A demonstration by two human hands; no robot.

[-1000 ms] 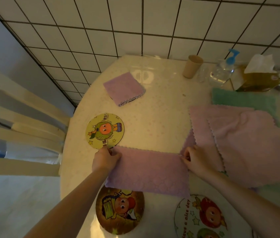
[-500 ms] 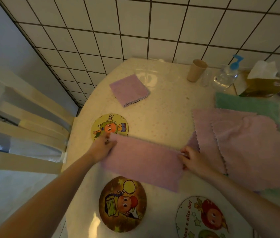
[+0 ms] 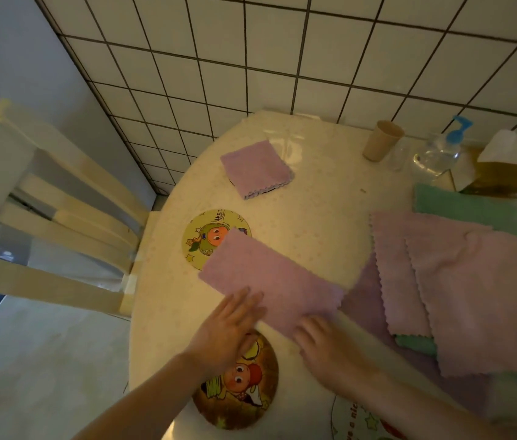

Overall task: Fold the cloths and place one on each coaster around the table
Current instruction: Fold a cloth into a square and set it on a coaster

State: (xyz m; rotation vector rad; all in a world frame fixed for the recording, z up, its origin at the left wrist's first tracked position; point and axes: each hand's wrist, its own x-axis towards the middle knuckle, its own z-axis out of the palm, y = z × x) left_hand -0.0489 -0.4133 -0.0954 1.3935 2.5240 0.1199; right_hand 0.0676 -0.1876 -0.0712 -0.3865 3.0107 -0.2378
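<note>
A purple cloth, folded in half into a long strip, lies slanted on the table. Its far-left corner overlaps the yellow coaster. My left hand lies flat with fingers spread on the strip's near edge, above the brown coaster. My right hand has its fingertips curled at the strip's near-right corner. A folded purple square rests farther back and hides most of a dark coaster beneath it. A white coaster shows at the bottom edge.
Unfolded pink and purple cloths are piled at the right on a green one. At the back stand a paper cup, a pump bottle and a tissue box. A cream chair stands left of the table.
The folded strip has swung so that its left end lies on the yellow coaster. My left hand left that far corner and now lies flat at the near edge. My right hand moved nearer.
</note>
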